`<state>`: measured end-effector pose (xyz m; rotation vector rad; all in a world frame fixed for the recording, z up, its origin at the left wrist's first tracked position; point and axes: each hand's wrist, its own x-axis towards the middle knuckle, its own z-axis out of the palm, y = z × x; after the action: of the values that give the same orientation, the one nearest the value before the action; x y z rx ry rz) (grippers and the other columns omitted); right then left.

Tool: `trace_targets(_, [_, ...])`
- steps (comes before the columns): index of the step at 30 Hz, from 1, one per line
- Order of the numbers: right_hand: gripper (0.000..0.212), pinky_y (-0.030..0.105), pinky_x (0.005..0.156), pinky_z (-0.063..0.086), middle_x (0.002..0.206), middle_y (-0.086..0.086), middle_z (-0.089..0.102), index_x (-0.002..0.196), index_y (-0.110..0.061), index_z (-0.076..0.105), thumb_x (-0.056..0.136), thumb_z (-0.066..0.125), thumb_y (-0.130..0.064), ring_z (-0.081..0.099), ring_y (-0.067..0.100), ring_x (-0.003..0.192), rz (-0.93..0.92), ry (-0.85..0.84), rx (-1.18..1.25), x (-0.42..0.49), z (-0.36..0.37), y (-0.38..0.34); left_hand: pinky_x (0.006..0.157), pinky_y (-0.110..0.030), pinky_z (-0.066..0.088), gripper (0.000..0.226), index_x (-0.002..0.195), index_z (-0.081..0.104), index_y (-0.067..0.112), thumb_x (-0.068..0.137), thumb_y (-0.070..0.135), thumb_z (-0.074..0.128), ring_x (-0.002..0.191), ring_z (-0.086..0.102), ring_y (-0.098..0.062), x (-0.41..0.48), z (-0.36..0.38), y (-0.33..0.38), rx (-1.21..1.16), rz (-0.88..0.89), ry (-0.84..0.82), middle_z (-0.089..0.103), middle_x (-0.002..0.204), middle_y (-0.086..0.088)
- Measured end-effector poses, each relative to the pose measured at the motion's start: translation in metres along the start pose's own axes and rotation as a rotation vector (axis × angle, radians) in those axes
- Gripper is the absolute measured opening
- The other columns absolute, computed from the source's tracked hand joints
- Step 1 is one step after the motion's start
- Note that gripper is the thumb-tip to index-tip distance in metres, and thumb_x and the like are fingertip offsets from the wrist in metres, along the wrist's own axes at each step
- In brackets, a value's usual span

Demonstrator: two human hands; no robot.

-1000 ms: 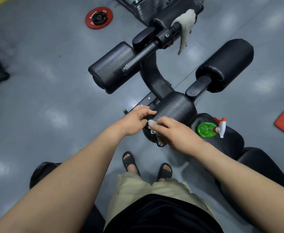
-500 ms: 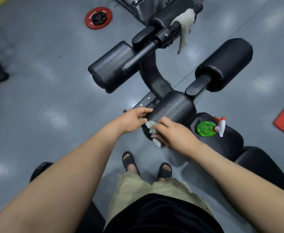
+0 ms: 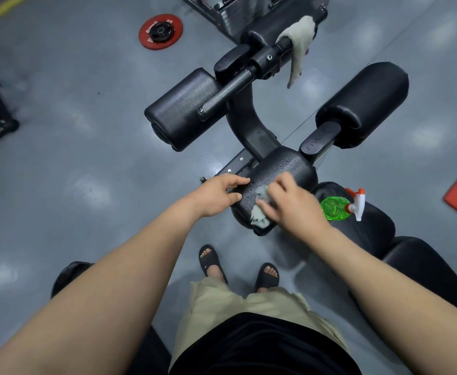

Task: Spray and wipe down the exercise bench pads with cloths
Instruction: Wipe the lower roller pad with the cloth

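The right hand (image 3: 297, 205) presses a crumpled pale cloth (image 3: 260, 212) against the near end of the closest roller pad (image 3: 278, 171), its grip clenched on the cloth with the fingers spread over it. Droplets bead on the pad's black surface beyond the cloth. The left hand (image 3: 219, 194) rests on the left edge of the same pad, fingers curled loosely against it and holding nothing; its grip is released. Just right of the pad, a green spray bottle (image 3: 335, 208) with a white and orange trigger head lies on the black seat cushion (image 3: 376, 226). Two larger roller pads sit farther out, one at the left (image 3: 181, 109) and one at the right (image 3: 365, 101). A second, greyish cloth (image 3: 299, 41) hangs over the black bar at the far end of the machine. A red weight plate (image 3: 160, 31) lies flat on the grey floor (image 3: 73, 158), well apart from the machine. The person's sandalled feet stand on the floor below the pad
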<state>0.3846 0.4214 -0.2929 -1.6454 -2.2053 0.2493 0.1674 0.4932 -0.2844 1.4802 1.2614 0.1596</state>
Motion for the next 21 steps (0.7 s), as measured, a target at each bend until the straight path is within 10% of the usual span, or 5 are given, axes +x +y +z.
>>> trace_targets(7, [0.029, 0.039, 0.048, 0.049, 0.101, 0.017, 0.056, 0.108, -0.004, 0.064, 0.096, 0.062, -0.03, 0.063, 0.04, 0.067, 0.198, 0.109, 0.027, 0.004, 0.004, 0.008, 0.119, -0.028, 0.035, 0.046, 0.14, 0.058, 0.014, 0.098, -0.004, 0.06, 0.14, 0.047, -0.011, 0.001, 0.001, -0.003, -0.024, -0.006, 0.006, 0.054, 0.145, 0.004])
trace_targets(14, [0.072, 0.037, 0.073, 0.056, 0.115, 0.016, 0.054, 0.13, 0.002, 0.058, 0.085, 0.066, -0.054, 0.065, 0.032, 0.09, 0.002, -0.037, 0.138, -0.017, 0.005, -0.007, 0.108, -0.008, 0.035, 0.046, 0.141, 0.058, 0.014, 0.098, -0.002, 0.061, 0.136, 0.048, -0.006, 0.0, 0.0, 0.0, 0.013, 0.008, 0.007, 0.055, 0.145, 0.002])
trace_targets(21, [0.028, 0.038, 0.07, 0.053, 0.102, 0.015, 0.056, 0.112, -0.002, 0.068, 0.093, 0.07, -0.022, 0.061, 0.034, 0.085, 0.147, 0.135, 0.189, -0.001, 0.001, 0.016, 0.117, -0.028, 0.038, 0.045, 0.138, 0.06, 0.016, 0.096, -0.002, 0.062, 0.135, 0.052, -0.009, -0.001, 0.003, -0.002, -0.001, 0.006, 0.016, 0.057, 0.142, 0.005])
